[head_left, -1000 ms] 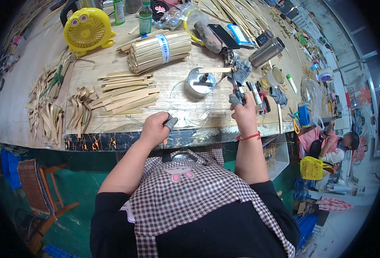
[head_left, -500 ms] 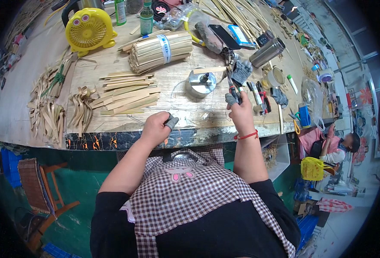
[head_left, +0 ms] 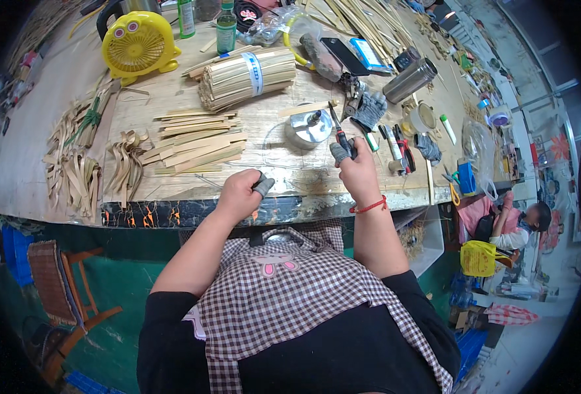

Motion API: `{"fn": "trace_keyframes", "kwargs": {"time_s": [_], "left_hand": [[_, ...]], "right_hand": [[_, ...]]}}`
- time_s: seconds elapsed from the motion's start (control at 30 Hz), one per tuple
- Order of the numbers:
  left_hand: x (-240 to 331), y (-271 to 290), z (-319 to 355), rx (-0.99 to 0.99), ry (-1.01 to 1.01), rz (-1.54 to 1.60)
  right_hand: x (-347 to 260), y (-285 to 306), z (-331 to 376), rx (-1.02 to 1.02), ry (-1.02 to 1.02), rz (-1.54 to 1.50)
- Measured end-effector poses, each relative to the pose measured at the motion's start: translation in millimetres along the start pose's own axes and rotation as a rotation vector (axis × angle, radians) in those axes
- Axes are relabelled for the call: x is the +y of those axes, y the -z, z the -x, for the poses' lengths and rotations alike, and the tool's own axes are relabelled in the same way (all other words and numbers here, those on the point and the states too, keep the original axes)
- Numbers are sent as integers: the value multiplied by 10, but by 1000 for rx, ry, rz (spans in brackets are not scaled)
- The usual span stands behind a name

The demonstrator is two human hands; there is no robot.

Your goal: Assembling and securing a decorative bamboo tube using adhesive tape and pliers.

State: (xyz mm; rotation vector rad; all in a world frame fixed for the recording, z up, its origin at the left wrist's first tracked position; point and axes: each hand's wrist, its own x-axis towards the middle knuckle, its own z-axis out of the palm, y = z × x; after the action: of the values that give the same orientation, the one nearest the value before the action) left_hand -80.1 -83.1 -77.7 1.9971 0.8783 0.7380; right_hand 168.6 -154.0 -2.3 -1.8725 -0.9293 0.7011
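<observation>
Cluttered wooden tabletop (head_left: 172, 98): right hand (head_left: 359, 174), fingers pinching dark small pliers (head_left: 338, 128) with long axis pointing far, near right of metal pot (head_left: 309, 126); left hand (head_left: 238, 196) curled shut at near edge.

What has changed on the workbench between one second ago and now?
The right hand has lifted the red-handled cutter off the bench, near the round metal tin; it now points upward. The left hand stayed closed at the bench edge. The bundle of strips and the yellow fan did not move.
</observation>
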Motion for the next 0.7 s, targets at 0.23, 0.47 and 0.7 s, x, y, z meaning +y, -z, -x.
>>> {"fn": "trace_keyframes", "kwargs": {"time_s": [0.23,0.47,0.7], "left_hand": [[-2,-1,-1,8,-19,-3],[16,1,6,14,-29,4],[9,0,5,38,-61,0]], "right_hand": [[106,180,-47,41,-73,-72],[107,330,-12,93,-77,-148],[53,31,-11,-5,-30,-30]]}}
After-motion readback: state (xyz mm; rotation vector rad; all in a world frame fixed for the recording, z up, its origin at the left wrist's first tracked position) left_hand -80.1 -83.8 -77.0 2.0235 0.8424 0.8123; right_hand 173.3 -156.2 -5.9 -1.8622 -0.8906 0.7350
